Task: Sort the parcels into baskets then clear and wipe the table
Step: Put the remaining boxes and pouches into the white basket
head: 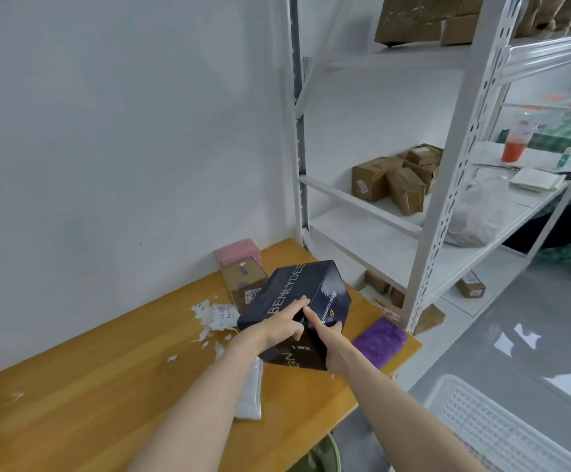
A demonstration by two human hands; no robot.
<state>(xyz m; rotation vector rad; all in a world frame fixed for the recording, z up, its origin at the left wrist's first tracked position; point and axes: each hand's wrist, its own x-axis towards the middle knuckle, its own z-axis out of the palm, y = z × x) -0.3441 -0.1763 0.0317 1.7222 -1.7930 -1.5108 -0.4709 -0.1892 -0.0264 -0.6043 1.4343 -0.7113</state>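
Observation:
A black box with white lettering (pixel 297 287) is tilted above the wooden table (pixel 107 386). My left hand (pixel 282 323) grips its near left side, fingers over the top face. My right hand (pixel 331 345) holds the near right side, thumb on the box's face and fingers wrapped under its edge. Behind the black box stand a brown cardboard parcel (pixel 241 279) and a pink box (pixel 236 252) against the wall. A white flat parcel (pixel 251 393) lies on the table under my left forearm. A purple cloth (pixel 379 340) lies at the table's right edge.
Torn white paper scraps (pixel 211 316) litter the table. A white plastic basket (pixel 492 427) sits on the floor at lower right. White metal shelving (pixel 447 185) with brown cardboard boxes (pixel 393 180) stands to the right of the table. A green rim (pixel 333 451) shows under the table's front edge.

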